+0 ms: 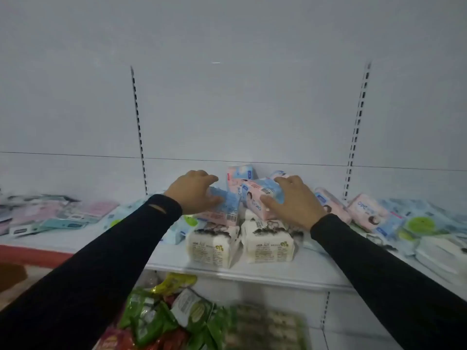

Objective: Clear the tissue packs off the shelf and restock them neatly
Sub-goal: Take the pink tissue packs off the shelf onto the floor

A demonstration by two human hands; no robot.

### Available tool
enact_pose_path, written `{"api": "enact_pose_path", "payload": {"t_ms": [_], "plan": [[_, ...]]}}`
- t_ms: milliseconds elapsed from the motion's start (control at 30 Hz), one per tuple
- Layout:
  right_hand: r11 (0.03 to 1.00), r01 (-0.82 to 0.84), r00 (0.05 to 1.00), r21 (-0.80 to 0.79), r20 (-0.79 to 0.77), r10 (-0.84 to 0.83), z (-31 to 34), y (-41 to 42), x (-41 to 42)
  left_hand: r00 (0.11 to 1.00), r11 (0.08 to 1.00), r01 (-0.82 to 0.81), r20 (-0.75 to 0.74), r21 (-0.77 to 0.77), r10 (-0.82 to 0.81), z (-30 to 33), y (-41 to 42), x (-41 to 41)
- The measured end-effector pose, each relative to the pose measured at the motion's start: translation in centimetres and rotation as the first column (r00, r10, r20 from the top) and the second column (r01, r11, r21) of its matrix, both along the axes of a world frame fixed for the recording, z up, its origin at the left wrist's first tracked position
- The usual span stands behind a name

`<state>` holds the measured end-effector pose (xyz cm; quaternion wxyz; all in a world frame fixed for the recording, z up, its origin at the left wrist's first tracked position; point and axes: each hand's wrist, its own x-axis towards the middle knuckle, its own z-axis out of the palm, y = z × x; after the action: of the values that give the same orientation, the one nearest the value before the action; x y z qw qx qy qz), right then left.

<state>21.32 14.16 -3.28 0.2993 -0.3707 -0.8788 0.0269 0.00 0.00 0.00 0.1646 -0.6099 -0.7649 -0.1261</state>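
Note:
A white shelf [265,271] carries a loose pile of tissue packs. Two white packs [267,246] stand side by side at its front. Pink-and-blue packs lie heaped on and behind them. My left hand [193,192] curls its fingers over a pink-and-blue pack [227,205] on the left of the heap. My right hand [293,200] grips another pink-and-blue pack [257,195] on the right, thumb on its front face. One more pack [240,174] stands upright at the back wall. Further pink packs [369,213] lie to the right.
Flat pastel packets [63,213] are scattered on the shelf's left, and green-labelled wipes packs [419,226] on its right. Below the shelf, green and red snack bags [161,317] fill the lower level. Slotted uprights [139,130] run up the white back wall.

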Motion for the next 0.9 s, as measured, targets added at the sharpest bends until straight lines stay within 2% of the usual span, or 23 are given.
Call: {"api": "enact_pose_path", "payload": {"t_ms": [167,233,300,400,500,567,667,767,833,900], "plan": [[0.99,0.137,0.979,-0.029,0.153,-0.131,-0.7,1.6,-2.8,0.988,0.975,-0.031,0.144,-0.22,0.064,0.1,3.6,-2.2],[0.986,0.169,0.975,-0.015,0.147,-0.165,-1.0,2.0,-3.3,0.979,0.955,-0.015,0.191,-0.296,0.075,-0.1,4.5,-2.8],[0.985,0.172,0.98,-0.021,0.107,-0.169,-1.1,2.1,-3.6,0.979,0.953,0.02,0.201,-0.303,0.044,0.0,4.8,-3.2],[0.987,0.152,0.987,-0.046,0.059,-0.149,-1.3,1.8,-4.0,0.976,0.972,0.067,0.216,-0.226,-0.017,0.2,4.4,-3.1],[0.992,0.124,0.992,-0.003,-0.034,-0.124,-1.2,1.3,-3.7,0.971,0.991,0.135,0.196,0.003,-0.133,0.8,3.1,-2.8],[0.995,0.102,0.991,-0.004,-0.088,-0.102,-0.9,1.1,-3.3,0.975,0.988,0.151,0.162,0.023,-0.153,1.0,2.2,-2.4],[0.997,0.075,0.994,-0.015,-0.076,-0.076,-1.0,1.2,-2.6,0.99,0.992,0.037,0.137,-0.124,-0.02,0.5,2.2,-1.5],[0.999,0.053,0.988,-0.009,-0.144,-0.054,-1.2,1.4,-1.5,0.972,0.967,-0.048,0.21,-0.249,0.102,0.1,3.6,-0.6],[0.999,0.031,0.979,0.024,-0.2,-0.026,-1.0,1.4,-0.4,0.963,0.941,-0.068,0.224,-0.33,0.148,0.3,4.3,0.1],[0.999,-0.001,0.972,0.047,-0.233,0.012,-0.5,1.2,0.8,0.97,0.936,-0.084,0.189,-0.342,0.156,0.3,4.9,0.6]]}}
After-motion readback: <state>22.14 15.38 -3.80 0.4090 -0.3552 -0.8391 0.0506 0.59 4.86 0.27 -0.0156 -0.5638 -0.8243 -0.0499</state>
